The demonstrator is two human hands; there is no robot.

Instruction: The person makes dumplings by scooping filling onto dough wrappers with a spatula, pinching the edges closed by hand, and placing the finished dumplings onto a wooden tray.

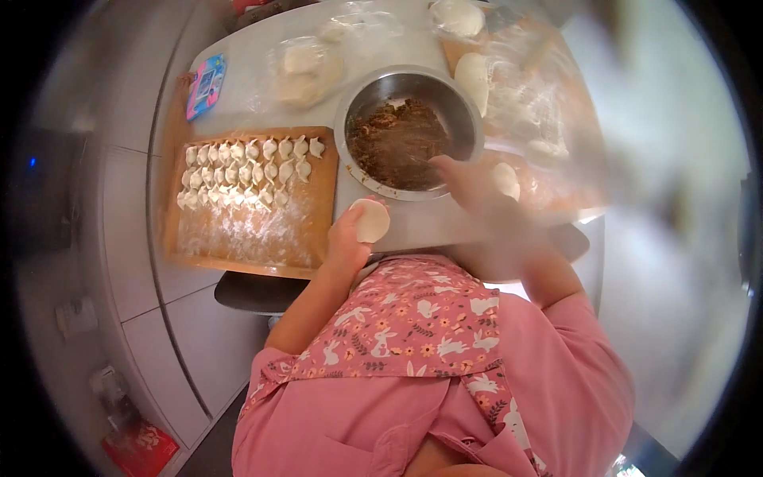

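Observation:
A round white dumpling wrapper (372, 221) lies across the fingers of my left hand (345, 243), which is closed on it just outside the near rim of the bowl. My right hand (467, 183) reaches over the right side of the metal bowl (347, 163), its fingers pinched together. Whatever they hold is too thin and blurred to name. Brown minced filling (401, 139) covers the bottom of the bowl. To the left, folded dumplings (238, 171) stand in rows on a floured wooden board (314, 230).
A floured board (572, 103) on the right carries dough (472, 79) and a wrapper (506, 181), partly blurred. Plastic-covered dough (302, 63) lies behind the bowl. A blue and pink object (207, 86) sits at the table's far left. A dark seat (262, 292) shows below the left board.

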